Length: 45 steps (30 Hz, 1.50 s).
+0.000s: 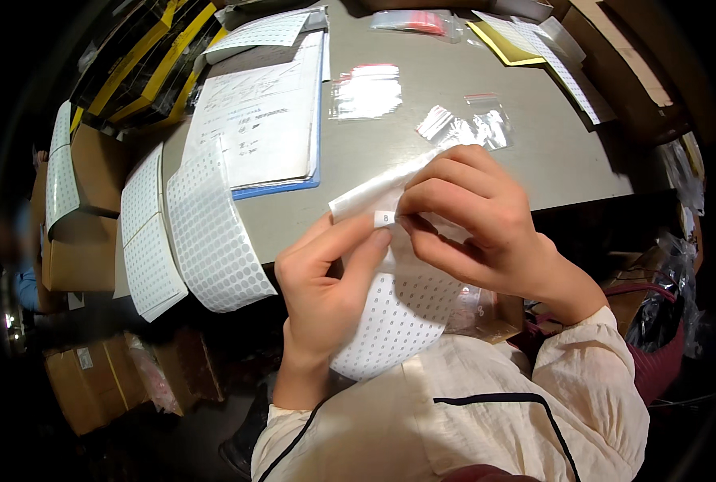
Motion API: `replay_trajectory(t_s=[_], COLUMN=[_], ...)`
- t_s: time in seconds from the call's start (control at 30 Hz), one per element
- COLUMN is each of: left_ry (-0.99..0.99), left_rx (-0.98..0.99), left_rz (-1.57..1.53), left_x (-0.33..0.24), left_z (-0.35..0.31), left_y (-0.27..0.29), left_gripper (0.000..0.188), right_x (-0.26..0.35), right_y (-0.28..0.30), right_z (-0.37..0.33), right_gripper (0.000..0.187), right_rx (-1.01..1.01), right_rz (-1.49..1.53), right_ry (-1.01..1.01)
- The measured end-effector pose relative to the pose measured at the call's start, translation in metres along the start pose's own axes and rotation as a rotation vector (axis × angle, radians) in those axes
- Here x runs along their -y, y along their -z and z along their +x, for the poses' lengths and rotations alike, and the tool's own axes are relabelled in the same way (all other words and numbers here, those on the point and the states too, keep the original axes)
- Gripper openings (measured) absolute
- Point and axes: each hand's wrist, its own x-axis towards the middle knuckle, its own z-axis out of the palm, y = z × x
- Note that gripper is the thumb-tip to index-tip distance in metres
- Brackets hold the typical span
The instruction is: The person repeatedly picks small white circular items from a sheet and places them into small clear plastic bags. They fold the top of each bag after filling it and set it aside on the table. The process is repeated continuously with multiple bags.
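My left hand [314, 277] is closed, pinching a small white printed sticker [383, 218] between thumb and index finger. Bent inward from the right, my right hand [478, 205] has its thumb and fingertips at the sticker's right end; exactly what they grip is hidden by the fingers. Beneath both hands a white sheet of printed stickers [398, 321] drapes over the table's near edge toward my lap. Its far end [374, 189] is bare and curls up on the tabletop.
Small clear zip bags [474, 127] lie just beyond my hands, with a stack of zip bags [366, 92] farther left. A blue clipboard with papers [265, 128] and a sheet of round stickers [213, 233] occupy the table's left side. Cardboard boxes [93, 386] stand below.
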Motion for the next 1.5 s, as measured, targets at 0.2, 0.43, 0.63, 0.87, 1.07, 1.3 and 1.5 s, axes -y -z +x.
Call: replay_trajectory(t_s=[0.2, 0.43, 0.63, 0.87, 1.07, 1.3, 1.5], left_ry=[0.103, 0.23, 0.232, 0.22, 0.216, 0.211, 0.205], left_rx=[-0.022, -0.089, -0.112, -0.113, -0.135, -0.151, -0.214], left_rz=[-0.118, -0.332, -0.341, -0.374, -0.351, -0.353, -0.404], left_x=[0.004, 0.009, 0.01, 0.013, 0.01, 0.01, 0.011], left_z=[-0.005, -0.006, -0.006, -0.002, 0.001, -0.002, -0.007], left_y=[0.002, 0.013, 0.014, 0.015, 0.011, 0.018, 0.028], left_gripper=[0.017, 0.02, 0.02, 0.019, 0.019, 0.02, 0.02], right_x=[-0.042, -0.128, -0.152, -0.16, -0.151, -0.133, -0.073], right_y=[0.036, 0.081, 0.097, 0.104, 0.092, 0.107, 0.122], right_z=[0.001, -0.02, -0.023, -0.029, -0.029, -0.034, -0.057], right_gripper=[0.017, 0.017, 0.019, 0.018, 0.015, 0.018, 0.029], right_rx=[-0.113, 0.069, 0.215, 0.171, 0.167, 0.315, 0.474], right_rz=[-0.221, -0.278, -0.429, -0.519, -0.638, -0.598, -0.314], right_ry=[0.079, -0.079, -0.164, -0.182, -0.014, 0.026, -0.168])
